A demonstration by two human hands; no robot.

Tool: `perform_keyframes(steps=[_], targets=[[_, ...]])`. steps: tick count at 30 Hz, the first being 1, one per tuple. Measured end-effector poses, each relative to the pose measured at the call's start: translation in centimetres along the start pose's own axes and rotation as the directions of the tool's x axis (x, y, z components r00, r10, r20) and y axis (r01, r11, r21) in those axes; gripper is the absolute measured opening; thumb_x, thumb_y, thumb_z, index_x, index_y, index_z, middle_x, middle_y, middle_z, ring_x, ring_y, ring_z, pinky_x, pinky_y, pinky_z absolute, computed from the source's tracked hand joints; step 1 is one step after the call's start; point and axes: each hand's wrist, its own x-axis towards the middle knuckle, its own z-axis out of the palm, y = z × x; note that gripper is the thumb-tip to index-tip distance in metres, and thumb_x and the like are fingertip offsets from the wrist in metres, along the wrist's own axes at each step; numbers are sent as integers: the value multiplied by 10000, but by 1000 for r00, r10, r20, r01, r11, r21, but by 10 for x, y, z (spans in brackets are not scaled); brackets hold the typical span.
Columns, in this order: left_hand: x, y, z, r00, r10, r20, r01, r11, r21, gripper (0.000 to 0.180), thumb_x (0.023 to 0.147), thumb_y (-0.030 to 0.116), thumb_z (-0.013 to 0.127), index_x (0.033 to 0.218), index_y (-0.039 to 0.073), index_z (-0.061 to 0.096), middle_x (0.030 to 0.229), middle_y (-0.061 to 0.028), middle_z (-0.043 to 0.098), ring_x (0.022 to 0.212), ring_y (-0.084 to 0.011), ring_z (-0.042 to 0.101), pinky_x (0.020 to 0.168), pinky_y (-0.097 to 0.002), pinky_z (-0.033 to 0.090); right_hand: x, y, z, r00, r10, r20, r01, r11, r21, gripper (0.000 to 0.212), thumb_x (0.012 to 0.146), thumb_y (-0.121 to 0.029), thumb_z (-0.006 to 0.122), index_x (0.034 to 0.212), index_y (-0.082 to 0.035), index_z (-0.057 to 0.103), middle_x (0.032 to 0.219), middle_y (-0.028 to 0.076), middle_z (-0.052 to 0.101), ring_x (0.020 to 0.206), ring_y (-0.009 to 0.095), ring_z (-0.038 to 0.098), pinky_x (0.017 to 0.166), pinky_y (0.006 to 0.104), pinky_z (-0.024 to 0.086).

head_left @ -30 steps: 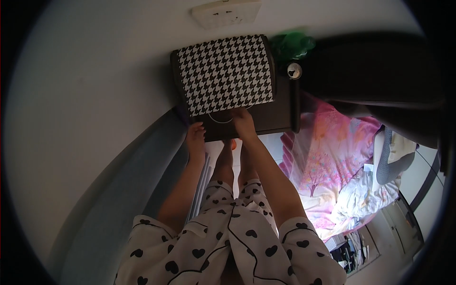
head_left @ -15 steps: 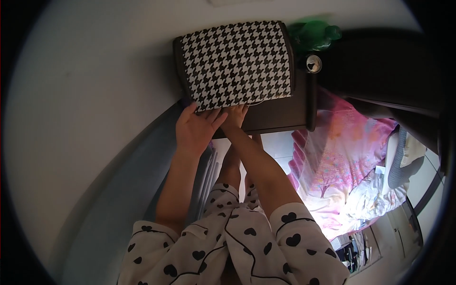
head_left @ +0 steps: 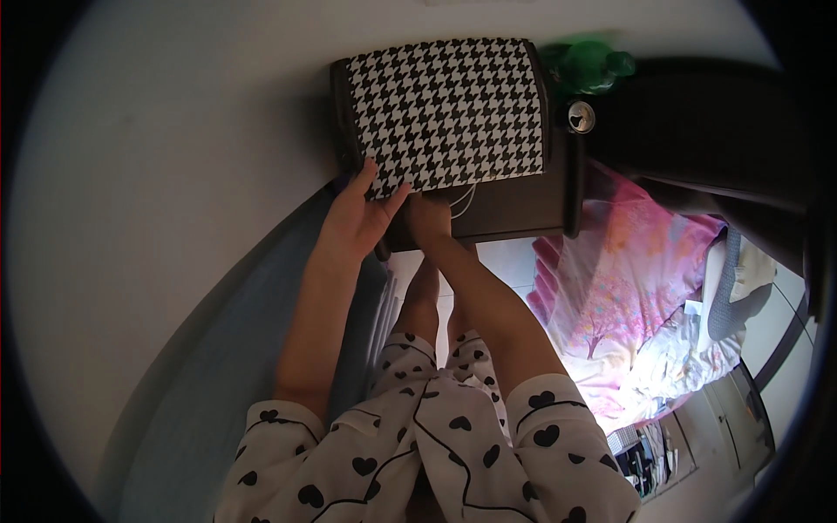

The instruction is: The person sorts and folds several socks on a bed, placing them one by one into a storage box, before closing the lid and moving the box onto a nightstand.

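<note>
A box with a black-and-white houndstooth top [head_left: 449,113] and dark sides sits on a dark brown cabinet [head_left: 514,209]. At its near left corner is my left hand [head_left: 353,213], open, with thumb and fingers apart and the fingertips against the box's edge. Just right of it, my right hand [head_left: 429,220] is curled closed below the box's near edge. Its fingertips are hidden, so what they grip does not show. A thin white cable [head_left: 468,202] loops out from under the box beside that hand.
Right of the box stand a green plastic bottle [head_left: 595,67] and an opened drink can [head_left: 581,116]. Pink patterned bedding [head_left: 628,261] lies at the right. A blue-grey surface [head_left: 235,349] curves along the left beside a pale wall [head_left: 174,174].
My right hand has drawn back slightly toward me and its fingers have curled in. More of the white cable shows. My left hand's thumb and fingers have spread wider at the corner.
</note>
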Motion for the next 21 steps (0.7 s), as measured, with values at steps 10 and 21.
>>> perform_keyframes(steps=[10, 21], targets=[[10, -6, -22, 998, 12, 56, -8, 997, -80, 261, 1038, 161, 501, 1273, 47, 516, 1240, -69, 586, 1122, -207, 582, 946, -372, 562, -71, 1, -56, 928, 44, 369, -65, 997, 45, 177, 868, -131, 567, 1030, -62, 583, 837, 177, 719, 793, 362, 720, 662, 493, 559], [43, -28, -56, 987, 158, 44, -158, 987, -4, 337, 1047, 244, 490, 1343, 88, 456, 1273, -96, 564, 1131, -242, 582, 951, -357, 562, -124, -8, -139, 984, 20, 177, -38, 994, 100, 227, 928, -308, 575, 968, -90, 625, 787, 153, 690, 743, 356, 690, 630, 478, 532]])
